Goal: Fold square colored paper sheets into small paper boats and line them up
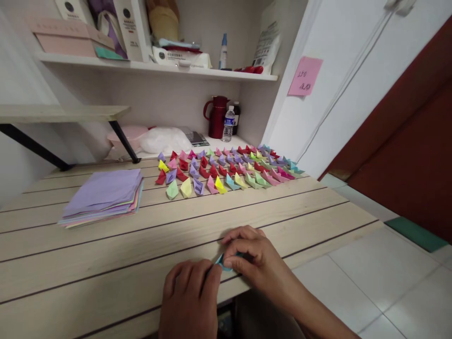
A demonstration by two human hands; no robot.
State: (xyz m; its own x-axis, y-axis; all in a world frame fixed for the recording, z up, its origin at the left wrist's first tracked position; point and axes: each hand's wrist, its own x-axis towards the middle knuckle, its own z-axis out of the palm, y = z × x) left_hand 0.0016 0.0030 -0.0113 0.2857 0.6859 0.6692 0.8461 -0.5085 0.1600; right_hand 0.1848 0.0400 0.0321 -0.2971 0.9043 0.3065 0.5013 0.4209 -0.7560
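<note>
Near the front edge of the wooden table (116,245), a small teal folded paper boat (226,266) is between my hands, mostly covered by fingers. My left hand (192,292) has its fingers closed on the boat's left end. From the right, my right hand (252,256) pinches the same boat between thumb and forefinger. Farther back stand rows of small paper boats (213,185) in red, pink, yellow, green, blue and purple. To the left lies a stack of square coloured paper (102,193), a purple sheet on top.
A raised wooden shelf with black legs (123,140) stands at the back left. Behind the boats are a dark red jug (217,117), a water bottle (229,124) and a white plastic bag (165,140). The table's right edge drops to a tiled floor (353,282).
</note>
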